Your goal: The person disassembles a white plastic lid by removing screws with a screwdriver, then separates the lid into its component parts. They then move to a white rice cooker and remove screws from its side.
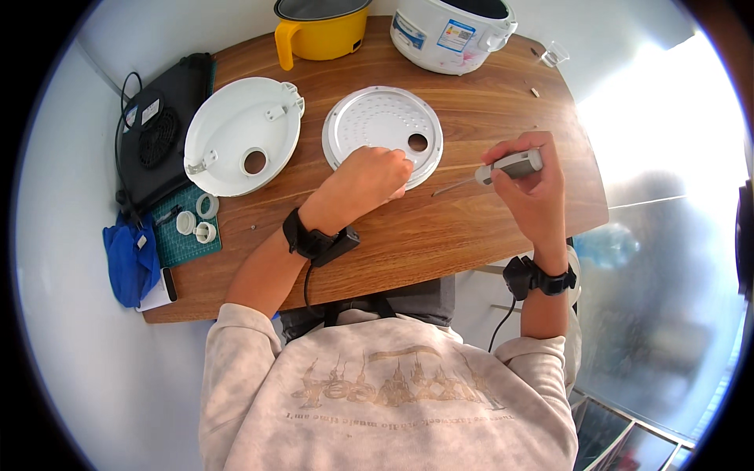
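My right hand (534, 192) grips a screwdriver (514, 166) by its grey and white handle. The thin shaft points left and down, its tip just above or on the wooden table, right of a round silvery-white lid plate (369, 118). That plate lies flat, with rows of small dimples and one round hole. Over its near edge, my left hand (365, 179) is closed with curled fingers; whatever they hold is hidden beneath the hand. Left of the plate rests a white oval lid cover (228, 161), its hollow side up, with a round hole near its lower end.
At the back stand a yellow pot (326, 38) and a white cooker body (444, 39). A black appliance base (157, 133) with a cable lies left, beside a green cutting mat (184, 250) with small white round parts (186, 223) and a blue cloth (129, 263). A clear cup (554, 54) sits far right.
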Motion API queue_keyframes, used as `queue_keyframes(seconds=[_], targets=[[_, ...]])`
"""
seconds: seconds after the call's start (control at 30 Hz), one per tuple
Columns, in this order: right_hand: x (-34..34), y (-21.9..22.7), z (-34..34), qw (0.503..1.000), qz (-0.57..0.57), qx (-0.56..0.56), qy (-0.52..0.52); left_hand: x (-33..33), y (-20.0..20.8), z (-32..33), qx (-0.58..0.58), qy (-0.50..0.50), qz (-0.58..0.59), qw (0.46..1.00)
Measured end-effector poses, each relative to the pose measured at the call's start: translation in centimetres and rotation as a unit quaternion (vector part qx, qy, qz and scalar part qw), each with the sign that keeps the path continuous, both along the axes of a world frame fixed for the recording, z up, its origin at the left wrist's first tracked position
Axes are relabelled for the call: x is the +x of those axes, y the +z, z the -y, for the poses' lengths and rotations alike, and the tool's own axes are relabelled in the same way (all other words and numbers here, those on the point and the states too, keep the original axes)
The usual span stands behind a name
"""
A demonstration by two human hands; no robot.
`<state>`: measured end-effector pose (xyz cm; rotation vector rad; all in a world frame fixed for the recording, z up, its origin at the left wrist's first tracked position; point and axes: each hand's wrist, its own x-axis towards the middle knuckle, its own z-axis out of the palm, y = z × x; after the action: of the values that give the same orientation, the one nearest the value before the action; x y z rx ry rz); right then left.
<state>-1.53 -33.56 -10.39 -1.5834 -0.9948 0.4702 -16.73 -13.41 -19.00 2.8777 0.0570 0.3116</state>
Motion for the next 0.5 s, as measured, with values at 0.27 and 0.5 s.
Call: queue_keyframes(seconds=[0.27, 0.5], targets=[[-0.1, 0.0, 0.4, 1.0, -0.003, -0.009, -0.014, -0.3, 0.7, 0.4, 0.002, 0.021, -0.017, 1.0], [0.6, -0.8, 1.0, 0.999, -0.018, 0.023, -0.02, -1.2, 1.5, -0.1, -0.069, -0.006, -0.048, 0.996]])
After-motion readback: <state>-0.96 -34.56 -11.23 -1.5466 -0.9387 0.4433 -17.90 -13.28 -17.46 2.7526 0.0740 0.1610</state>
